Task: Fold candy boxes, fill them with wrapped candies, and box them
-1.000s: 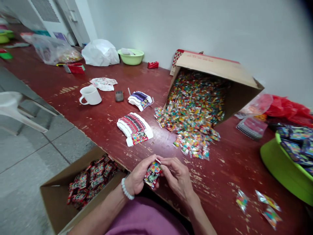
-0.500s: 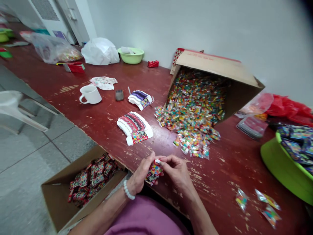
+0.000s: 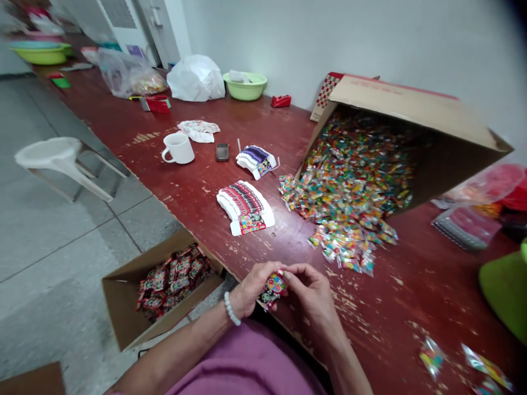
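Between my two hands, at the table's near edge, is a small printed candy box [image 3: 273, 288] in red, black and bright colours. My left hand [image 3: 252, 286] wraps its left side, and a pale bead bracelet is on that wrist. The thumb and fingers of my right hand [image 3: 309, 286] pinch the box's upper end. Beyond them lies a fanned stack of flat red-and-black box blanks [image 3: 246, 206], with a smaller purple stack [image 3: 256, 160] behind it. Wrapped candies [image 3: 346, 241] spill from a tipped cardboard carton [image 3: 395, 99] onto the table.
Below the table's left edge stands a cardboard box [image 3: 119, 307] with filled small boxes [image 3: 177, 280]. A white mug [image 3: 179, 149], a cloth [image 3: 200, 130] and a green basin [image 3: 246, 88] are farther back. At right are a green tub [image 3: 506, 291] and loose candies [image 3: 432, 356]. A white stool [image 3: 53, 153] stands left.
The view has swung left, so the scene sits farther right. My right fingers have closed over the box's top end, where a white flap showed before. Both hands still hold the box.
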### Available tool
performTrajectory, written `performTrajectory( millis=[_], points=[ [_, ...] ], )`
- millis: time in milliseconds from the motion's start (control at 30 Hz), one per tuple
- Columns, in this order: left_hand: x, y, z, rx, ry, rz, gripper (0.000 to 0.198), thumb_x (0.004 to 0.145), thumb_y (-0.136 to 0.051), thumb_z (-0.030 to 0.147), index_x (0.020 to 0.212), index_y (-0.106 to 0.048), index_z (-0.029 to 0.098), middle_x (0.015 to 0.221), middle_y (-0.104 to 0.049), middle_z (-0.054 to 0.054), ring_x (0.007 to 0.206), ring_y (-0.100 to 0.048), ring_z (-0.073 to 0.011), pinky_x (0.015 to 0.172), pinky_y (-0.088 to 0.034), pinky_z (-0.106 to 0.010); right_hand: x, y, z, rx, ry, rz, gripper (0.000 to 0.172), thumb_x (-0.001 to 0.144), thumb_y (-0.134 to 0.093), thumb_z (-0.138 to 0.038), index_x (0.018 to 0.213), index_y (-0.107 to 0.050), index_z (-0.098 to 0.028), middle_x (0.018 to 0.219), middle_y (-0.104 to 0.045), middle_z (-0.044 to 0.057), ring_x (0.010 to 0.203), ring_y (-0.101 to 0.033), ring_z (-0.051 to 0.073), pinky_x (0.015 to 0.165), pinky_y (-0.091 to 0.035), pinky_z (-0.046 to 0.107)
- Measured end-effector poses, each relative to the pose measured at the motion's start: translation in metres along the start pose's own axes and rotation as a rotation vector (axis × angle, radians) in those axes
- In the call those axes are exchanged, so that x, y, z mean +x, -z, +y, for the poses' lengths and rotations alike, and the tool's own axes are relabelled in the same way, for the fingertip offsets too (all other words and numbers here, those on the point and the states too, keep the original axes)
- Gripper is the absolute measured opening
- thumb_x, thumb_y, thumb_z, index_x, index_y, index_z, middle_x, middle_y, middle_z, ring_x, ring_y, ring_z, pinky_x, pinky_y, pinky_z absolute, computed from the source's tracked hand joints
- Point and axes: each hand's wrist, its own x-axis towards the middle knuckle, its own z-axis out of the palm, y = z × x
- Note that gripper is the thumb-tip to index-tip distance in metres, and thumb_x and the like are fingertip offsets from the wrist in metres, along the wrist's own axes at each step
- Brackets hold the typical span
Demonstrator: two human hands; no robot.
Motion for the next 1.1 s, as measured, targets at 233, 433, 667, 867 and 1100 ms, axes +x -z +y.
performTrajectory(
  millis=[233, 433, 667, 867, 1100],
  points=[
    [0.001, 0.005, 0.002, -0.075, 0.004, -0.016, 0.041, 0.081, -0.055, 0.046, 0.102, -0.072, 0.015, 0.067, -0.065, -0.002, 0.050, -0.056, -0.0137, 0.039, -0.040, -0.021, -0.004, -0.003, -0.005, -0.146, 0.234, 0.003, 0.021, 0.089, -0.062, -0.036, 0.077, -0.068, -0.020, 0.087, -0.070, 0.005, 0.082, -0.065, 0.019, 0.075, -0.051, 0.031],
    [0.007, 0.003, -0.002, -0.215, -0.120, 0.026, 0.029, 0.074, -0.066, 0.037, 0.089, -0.073, 0.013, 0.080, -0.069, -0.003, 0.074, -0.062, -0.0147, 0.073, -0.049, -0.025, -0.018, -0.010, 0.006, -0.616, 0.522, 0.014, 0.047, 0.082, -0.070, -0.039, 0.123, -0.055, -0.022, 0.127, -0.058, 0.014, 0.115, -0.055, 0.030, 0.094, -0.044, 0.047],
    [0.004, 0.000, -0.004, -0.245, -0.154, 0.065, 0.032, 0.074, -0.068, 0.042, 0.089, -0.072, 0.014, 0.086, -0.071, -0.005, 0.093, -0.062, -0.0217, 0.092, -0.043, -0.033, -0.014, -0.018, 0.012, -1.002, 0.737, 0.040, 0.072, 0.075, -0.069, -0.035, 0.139, -0.041, -0.017, 0.122, -0.061, 0.017, 0.107, -0.055, 0.034, 0.090, -0.040, 0.051],
    [-0.022, 0.034, 0.007, -0.069, -0.216, 0.144, 0.044, 0.085, -0.058, 0.054, 0.111, -0.064, 0.018, 0.097, -0.068, -0.005, 0.081, -0.064, -0.0177, 0.073, -0.049, -0.028, -0.006, -0.039, 0.004, -0.793, 0.697, -0.156, 0.089, 0.071, -0.074, -0.050, 0.144, -0.033, -0.018, 0.136, -0.052, 0.017, 0.118, -0.051, 0.034, 0.095, -0.043, 0.049],
    [-0.094, 0.140, 0.034, 1.173, -0.126, 0.668, 0.046, 0.087, -0.048, 0.059, 0.113, -0.065, 0.026, 0.115, -0.068, -0.005, 0.107, -0.060, -0.0285, 0.097, -0.043, -0.042, 0.020, -0.017, 0.042, -0.714, 0.558, 0.026, 0.060, 0.088, -0.060, -0.039, 0.140, -0.039, -0.020, 0.133, -0.054, 0.016, 0.119, -0.052, 0.031, 0.097, -0.043, 0.050]
  ],
)
